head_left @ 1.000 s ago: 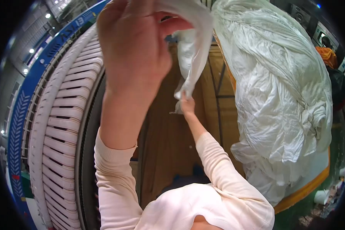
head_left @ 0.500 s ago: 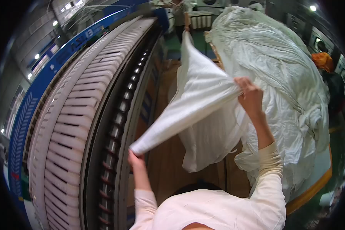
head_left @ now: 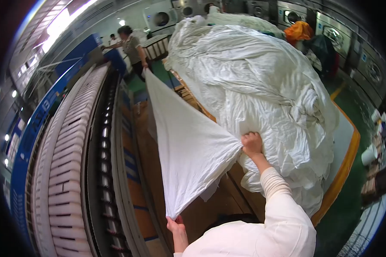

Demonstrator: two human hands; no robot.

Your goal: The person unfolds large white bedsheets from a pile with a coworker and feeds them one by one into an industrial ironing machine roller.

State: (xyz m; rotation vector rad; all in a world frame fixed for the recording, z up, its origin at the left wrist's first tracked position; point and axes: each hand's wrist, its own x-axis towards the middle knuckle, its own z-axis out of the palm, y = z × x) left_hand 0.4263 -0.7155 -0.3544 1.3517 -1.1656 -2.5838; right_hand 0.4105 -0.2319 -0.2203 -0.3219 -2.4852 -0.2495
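A white sheet (head_left: 188, 145) is stretched taut in front of me. My left hand (head_left: 176, 223) is closed on its lower corner, low and close to my body. Further out on the right, my right hand (head_left: 251, 143) grips another part of its edge in a fist. The sheet's far corner runs up to the hand of a co-worker (head_left: 135, 49) who stands at the far end of the machine. Beside my right hand rises a large heap of crumpled white linen (head_left: 270, 85).
Along the left runs a long flatwork ironer (head_left: 66, 171) with white padded bands and a dark roller row. The heap lies on a platform with a yellow edge (head_left: 336, 188). Washing machines (head_left: 330, 32) line the back, near an orange cloth bundle (head_left: 299, 31). A white bucket (head_left: 369, 154) stands right.
My view has turned to the right. The sheet has gone from loosely billowing to pulled tight, and both hands have moved lower in view, still holding it.
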